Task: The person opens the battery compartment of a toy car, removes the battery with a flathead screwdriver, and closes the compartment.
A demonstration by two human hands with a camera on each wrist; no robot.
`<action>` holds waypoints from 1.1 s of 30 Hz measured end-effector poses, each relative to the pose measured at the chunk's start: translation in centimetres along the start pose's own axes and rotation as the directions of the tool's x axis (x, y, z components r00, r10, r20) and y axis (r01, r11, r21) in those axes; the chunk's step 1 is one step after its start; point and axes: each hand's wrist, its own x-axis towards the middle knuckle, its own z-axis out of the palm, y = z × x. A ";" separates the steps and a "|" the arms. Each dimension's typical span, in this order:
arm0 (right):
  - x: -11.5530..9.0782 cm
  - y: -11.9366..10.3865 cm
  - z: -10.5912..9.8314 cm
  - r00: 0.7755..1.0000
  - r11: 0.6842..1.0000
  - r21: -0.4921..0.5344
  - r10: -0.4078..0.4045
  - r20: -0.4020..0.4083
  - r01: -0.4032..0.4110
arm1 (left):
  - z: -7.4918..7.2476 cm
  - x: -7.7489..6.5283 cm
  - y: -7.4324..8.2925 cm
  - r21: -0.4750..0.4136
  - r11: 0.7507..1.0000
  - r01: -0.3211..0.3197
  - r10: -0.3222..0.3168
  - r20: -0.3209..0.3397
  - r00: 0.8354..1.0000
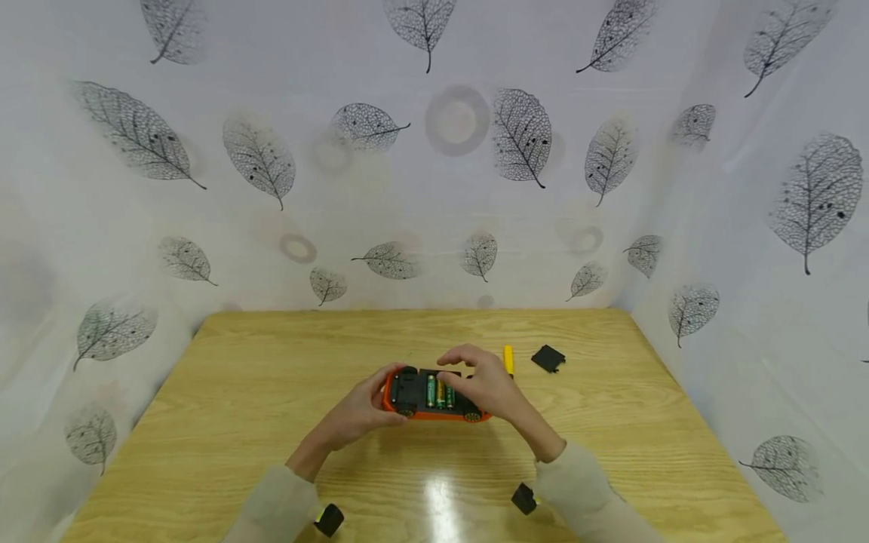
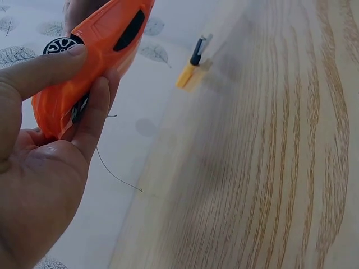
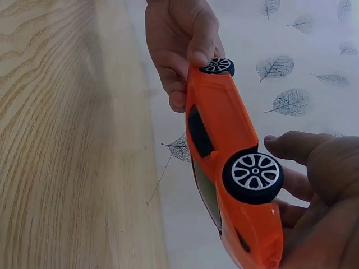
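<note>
An orange toy car [image 3: 224, 123] is held over the counter [image 1: 271, 392], its black underside turned toward the head camera. The left hand [image 1: 361, 408] grips one end of the car, thumb on one side by a wheel and the other fingers wrapped on the opposite side. In the car's underside, an uncovered compartment holds three batteries [image 1: 440, 393] side by side, with green casings showing. The right hand [image 1: 486, 383] is at the car's other end, its thumb and forefinger apart and reaching over the compartment; whether a fingertip touches a battery cannot be told. In the right wrist view, that hand's remaining fingers are partly hidden behind the car.

Beyond the car to the right, a yellow stick [image 1: 508, 360] with a black end lies near the right hand, and a black square cover [image 1: 548, 358] lies flat farther right. A thin wire [image 3: 160, 179] shows beside the car; where it starts is hidden. Behind the car hangs a pale cloth [image 1: 455, 204] printed with dark leaves.
</note>
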 end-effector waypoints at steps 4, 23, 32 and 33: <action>-0.1 0.1 0.2 0.999 0.999 -0.031 -0.032 0.014 0.033 | 0.0 0.1 -0.2 0.001 1.000 -0.007 0.007 0.008 1.000; -0.3 0.0 0.7 0.998 1.000 -0.009 -0.022 0.054 0.023 | 0.1 0.3 -0.2 0.032 0.999 0.000 0.000 0.004 1.000; -0.3 -0.1 0.9 0.998 1.000 -0.015 -0.020 0.052 0.021 | 0.2 0.2 -0.2 0.044 0.999 0.007 -0.006 -0.009 1.000; -0.3 -0.1 0.9 0.998 1.000 -0.016 -0.020 0.054 0.020 | 0.2 0.2 -0.3 0.045 0.999 0.008 -0.007 -0.011 1.000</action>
